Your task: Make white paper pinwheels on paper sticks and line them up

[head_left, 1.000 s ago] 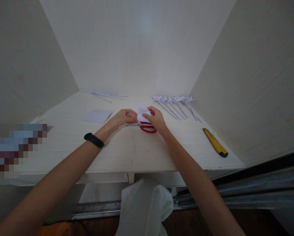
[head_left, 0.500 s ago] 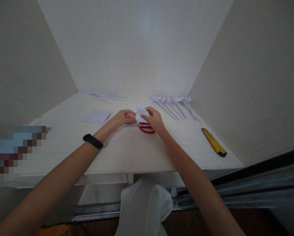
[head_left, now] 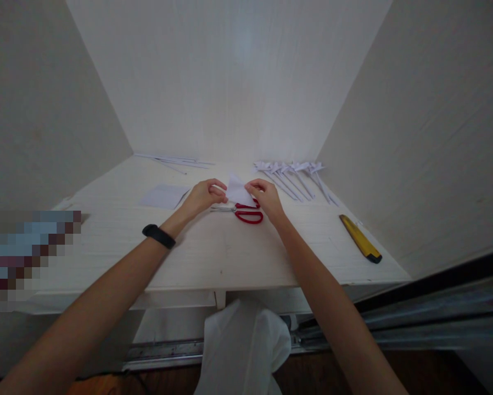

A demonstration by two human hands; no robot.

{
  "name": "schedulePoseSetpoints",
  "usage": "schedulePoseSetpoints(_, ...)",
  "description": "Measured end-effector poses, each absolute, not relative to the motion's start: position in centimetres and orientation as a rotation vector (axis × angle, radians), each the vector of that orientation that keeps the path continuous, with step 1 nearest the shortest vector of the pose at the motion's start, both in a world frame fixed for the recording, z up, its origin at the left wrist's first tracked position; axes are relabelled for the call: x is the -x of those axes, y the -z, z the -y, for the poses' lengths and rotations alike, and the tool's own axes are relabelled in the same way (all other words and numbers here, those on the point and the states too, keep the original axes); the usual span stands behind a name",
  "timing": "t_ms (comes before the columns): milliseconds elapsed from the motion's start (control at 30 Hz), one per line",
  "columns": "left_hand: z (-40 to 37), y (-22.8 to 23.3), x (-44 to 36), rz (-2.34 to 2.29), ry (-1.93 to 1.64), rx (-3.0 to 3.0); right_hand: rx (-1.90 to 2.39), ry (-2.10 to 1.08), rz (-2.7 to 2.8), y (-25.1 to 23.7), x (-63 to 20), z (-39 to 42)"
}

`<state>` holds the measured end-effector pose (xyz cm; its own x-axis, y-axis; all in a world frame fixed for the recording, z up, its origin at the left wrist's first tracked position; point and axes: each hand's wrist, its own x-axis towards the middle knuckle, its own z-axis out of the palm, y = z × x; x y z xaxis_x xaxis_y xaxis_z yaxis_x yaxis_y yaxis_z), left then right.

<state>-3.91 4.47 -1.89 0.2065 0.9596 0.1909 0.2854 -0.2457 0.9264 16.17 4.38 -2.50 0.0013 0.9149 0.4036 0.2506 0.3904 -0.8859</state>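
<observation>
You face a pale alcove closed in by three plain panels: a back wall (head_left: 230, 82) lit brightest near its middle, a left wall (head_left: 44, 109) in shade, and a right wall (head_left: 427, 126) slanting toward you. A whitish wood-grain tabletop (head_left: 213, 258) fills the alcove between them, its front edge nearest you. Below that edge a metal rail (head_left: 164, 348) runs across, and dark brown floor (head_left: 312, 378) shows beneath it. White cloth (head_left: 242, 345) hangs under the table's middle. The light is soft and dim.
</observation>
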Motion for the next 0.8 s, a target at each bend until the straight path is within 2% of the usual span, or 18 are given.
schedulePoseSetpoints(500, -5.8, 3.1, 4.7, -1.158, -1.128, -1.868, 1.127, -0.783, 1.510, 2.6, -16.1, -4.2)
schedulePoseSetpoints(800, -5.9, 3.1, 4.5, -1.166, -1.224, -1.886, 1.128, -0.578, 1.531, 2.9, -16.0, -4.5)
